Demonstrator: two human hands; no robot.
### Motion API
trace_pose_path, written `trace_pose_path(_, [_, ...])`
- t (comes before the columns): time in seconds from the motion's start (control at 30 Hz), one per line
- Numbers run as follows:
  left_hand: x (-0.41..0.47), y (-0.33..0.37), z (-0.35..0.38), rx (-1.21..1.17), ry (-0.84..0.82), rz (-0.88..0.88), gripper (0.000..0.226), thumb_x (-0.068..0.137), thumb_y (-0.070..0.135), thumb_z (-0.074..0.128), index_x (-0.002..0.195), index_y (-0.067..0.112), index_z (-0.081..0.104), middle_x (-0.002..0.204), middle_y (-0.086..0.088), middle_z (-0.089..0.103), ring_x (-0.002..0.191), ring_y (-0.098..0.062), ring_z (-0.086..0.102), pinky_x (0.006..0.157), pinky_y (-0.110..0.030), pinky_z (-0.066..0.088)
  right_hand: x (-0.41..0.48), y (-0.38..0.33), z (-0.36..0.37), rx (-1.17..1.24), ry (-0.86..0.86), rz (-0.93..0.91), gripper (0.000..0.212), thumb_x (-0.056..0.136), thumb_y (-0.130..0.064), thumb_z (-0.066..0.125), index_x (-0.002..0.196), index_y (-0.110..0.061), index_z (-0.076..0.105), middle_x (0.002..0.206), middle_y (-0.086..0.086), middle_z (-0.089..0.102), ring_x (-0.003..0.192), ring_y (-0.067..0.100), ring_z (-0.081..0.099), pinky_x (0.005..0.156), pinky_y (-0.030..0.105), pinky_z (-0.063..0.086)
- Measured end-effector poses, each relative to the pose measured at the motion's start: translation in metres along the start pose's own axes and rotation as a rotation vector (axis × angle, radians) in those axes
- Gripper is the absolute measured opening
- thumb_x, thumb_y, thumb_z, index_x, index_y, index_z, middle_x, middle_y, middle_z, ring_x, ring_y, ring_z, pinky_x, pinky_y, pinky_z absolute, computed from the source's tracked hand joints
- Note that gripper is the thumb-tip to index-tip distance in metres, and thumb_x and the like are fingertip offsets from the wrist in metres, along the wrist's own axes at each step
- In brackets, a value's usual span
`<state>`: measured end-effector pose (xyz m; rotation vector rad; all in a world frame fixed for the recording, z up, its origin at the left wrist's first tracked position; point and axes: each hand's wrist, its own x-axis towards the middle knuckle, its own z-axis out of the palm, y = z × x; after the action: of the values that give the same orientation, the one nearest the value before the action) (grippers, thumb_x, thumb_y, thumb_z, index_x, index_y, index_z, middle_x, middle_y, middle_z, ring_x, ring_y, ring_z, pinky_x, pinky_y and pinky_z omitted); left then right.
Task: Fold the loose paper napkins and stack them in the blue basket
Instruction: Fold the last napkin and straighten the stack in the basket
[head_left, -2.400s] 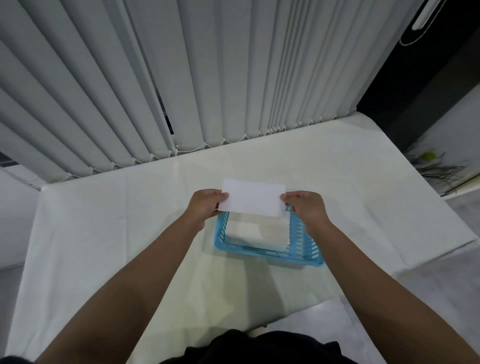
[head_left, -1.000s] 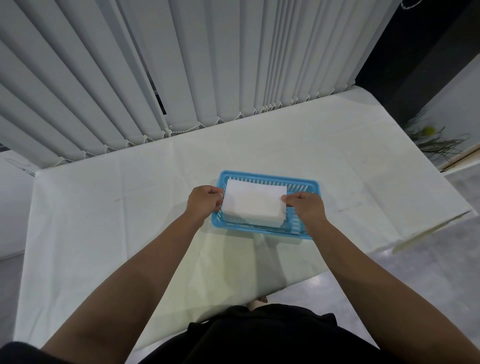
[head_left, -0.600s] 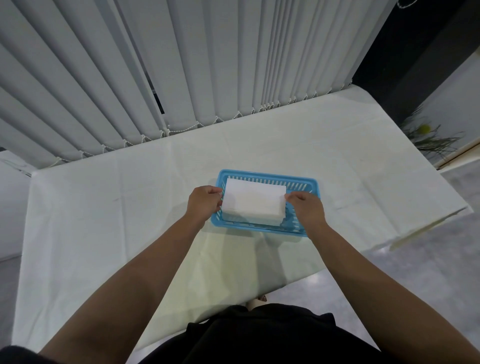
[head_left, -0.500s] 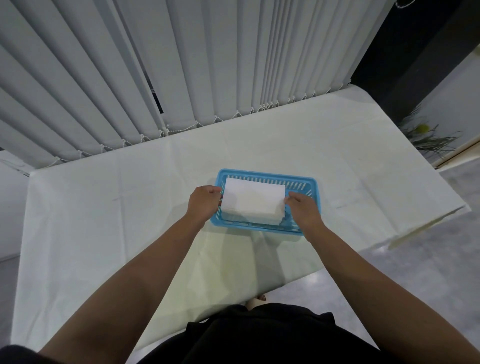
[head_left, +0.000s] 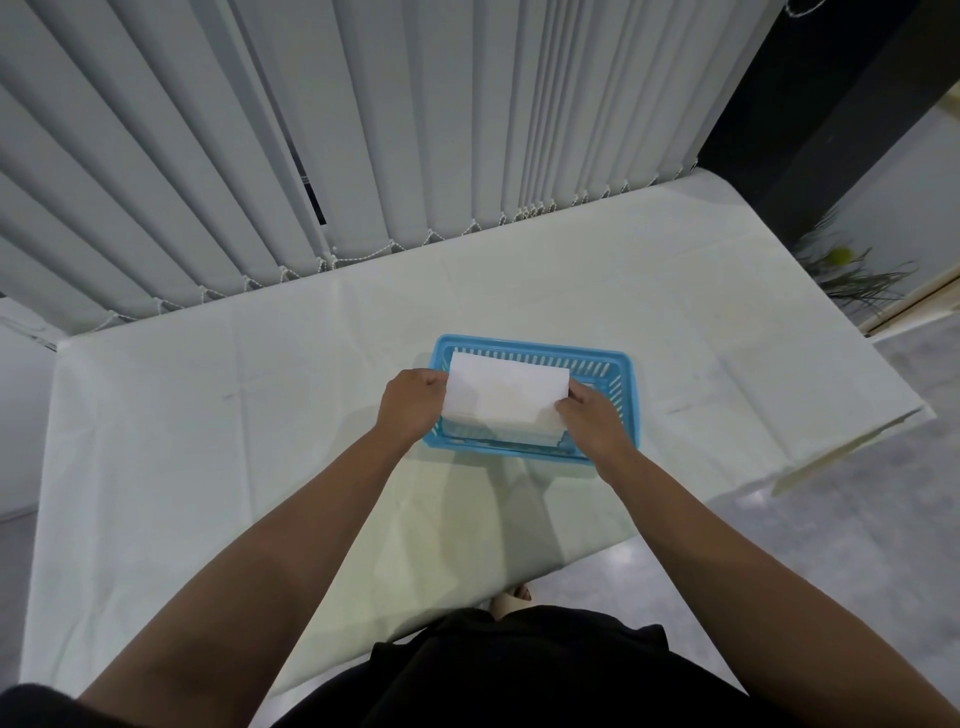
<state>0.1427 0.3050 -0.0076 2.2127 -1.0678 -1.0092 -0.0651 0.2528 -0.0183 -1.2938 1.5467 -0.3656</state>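
With both hands pinching it, left hand (head_left: 410, 405) and right hand (head_left: 589, 415) lower a folded napkin (head_left: 504, 389) onto the stack (head_left: 498, 434) in the blue basket (head_left: 626, 374). Bench (head_left: 208, 415) shows no loose napkins; probably near done.

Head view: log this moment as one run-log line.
phase: placing | left hand: gripping folded napkin | right hand: gripping it | napkin: on stack in blue basket | loose napkins: none seen

A white tablecloth (head_left: 208, 415) covers the table, grey vertical blinds (head_left: 311, 130) behind (plant (head_left: 852, 275) at right).
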Motion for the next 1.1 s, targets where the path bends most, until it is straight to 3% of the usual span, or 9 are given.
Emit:
trace_pose_path(0.13, [0.002, -0.005, -0.004, -0.061, 0.089, -0.035, 0.034, 0.091, 0.016, 0.043, 0.116, 0.02, 0.065, 0.118, 0.001, 0.066, 0.102, -0.017, 0.061, 0.091, -0.03, 0.047, 0.003, 0.004, -0.007, -0.034, 0.149, -0.018, 0.047, 0.094, -0.019, 0.047, 0.141, -0.016, 0.046, 0.142, 0.006, 0.049, 0.127, 0.026, 0.048, 0.103, 0.033, 0.037])
trace_pose_path(0.2, [0.002, -0.009, -0.006, -0.067, 0.116, -0.053, 0.034, 0.091, 0.018, 0.045, 0.121, 0.02, 0.059, 0.119, 0.001, 0.064, 0.098, -0.013, 0.056, 0.084, -0.026, 0.042, 0.004, 0.009, -0.014, -0.088, 0.284, -0.084, 0.047, 0.093, -0.019, 0.05, 0.14, -0.016, 0.046, 0.141, 0.009, 0.049, 0.129, 0.031, 0.045, 0.105, 0.037, 0.036])
trace_pose_path(0.3, [0.001, -0.015, -0.008, -0.087, 0.115, -0.096, 0.039, 0.093, 0.027, 0.051, 0.13, 0.017, 0.052, 0.127, -0.002, 0.06, 0.111, -0.019, 0.056, 0.09, -0.028, 0.039, 0.001, 0.016, -0.028, -0.243, 0.44, -0.101, 0.052, 0.092, -0.022, 0.052, 0.142, -0.013, 0.041, 0.147, 0.007, 0.042, 0.133, 0.033, 0.032, 0.106, 0.042, 0.032])
trace_pose_path(0.4, [0.003, -0.017, -0.008, -0.144, 0.035, -0.183, 0.048, 0.093, 0.031, 0.049, 0.137, 0.015, 0.047, 0.139, -0.002, 0.052, 0.126, -0.023, 0.049, 0.103, -0.032, 0.037, 0.004, 0.026, -0.035, -0.254, 0.396, 0.022, 0.059, 0.093, -0.025, 0.049, 0.147, -0.01, 0.029, 0.15, 0.01, 0.035, 0.136, 0.037, 0.025, 0.109, 0.045, 0.027])
trace_pose_path(0.5, [0.019, -0.033, 0.001, -0.254, -0.039, -0.279, 0.06, 0.078, 0.032, 0.052, 0.133, 0.01, 0.051, 0.14, -0.008, 0.052, 0.126, -0.029, 0.051, 0.107, -0.044, 0.042, 0.004, 0.031, -0.035, -0.114, 0.272, 0.156, 0.051, 0.088, -0.022, 0.051, 0.137, -0.013, 0.037, 0.137, 0.013, 0.048, 0.122, 0.036, 0.044, 0.104, 0.045, 0.038])
trace_pose_path(0.57, [0.05, -0.061, 0.017, -0.273, -0.063, -0.292, 0.067, 0.067, 0.033, 0.048, 0.128, 0.006, 0.052, 0.137, -0.015, 0.053, 0.125, -0.033, 0.052, 0.105, -0.047, 0.044, 0.001, 0.033, -0.034, 0.027, 0.226, 0.173, 0.037, 0.087, -0.015, 0.052, 0.122, -0.014, 0.042, 0.117, 0.01, 0.058, 0.098, 0.027, 0.056, 0.08, 0.036, 0.049])
trace_pose_path(0.63, [0.042, -0.047, 0.014, -0.294, -0.082, -0.285, 0.06, 0.07, 0.028, 0.044, 0.125, 0.011, 0.057, 0.129, -0.012, 0.06, 0.117, -0.031, 0.058, 0.102, -0.043, 0.047, 0.0, 0.032, -0.033, 0.091, 0.201, 0.159, 0.035, 0.089, -0.01, 0.051, 0.122, -0.013, 0.042, 0.106, 0.006, 0.057, 0.086, 0.021, 0.055, 0.064, 0.028, 0.044])
trace_pose_path(0.77, [0.015, -0.008, 0.005, -0.37, -0.117, -0.225, 0.032, 0.086, 0.007, 0.037, 0.097, 0.018, 0.065, 0.095, -0.004, 0.067, 0.083, -0.024, 0.063, 0.079, -0.037, 0.052, 0.003, 0.028, -0.032, 0.126, 0.218, 0.149, 0.039, 0.087, -0.01, 0.052, 0.125, -0.013, 0.045, 0.11, 0.007, 0.059, 0.089, 0.022, 0.057, 0.073, 0.031, 0.043])
trace_pose_path(1.1, [0.059, 0.007, 0.0, -0.388, -0.072, -0.178, 0.03, 0.086, 0.004, 0.034, 0.089, 0.007, 0.064, 0.081, -0.007, 0.065, 0.071, -0.023, 0.058, 0.066, -0.033, 0.047, 0.031, 0.002, -0.04, 0.239, 0.22, 0.123, 0.025, 0.09, -0.007, 0.049, 0.109, -0.022, 0.043, 0.098, -0.001, 0.056, 0.085, 0.016, 0.055, 0.076, 0.033, 0.045])
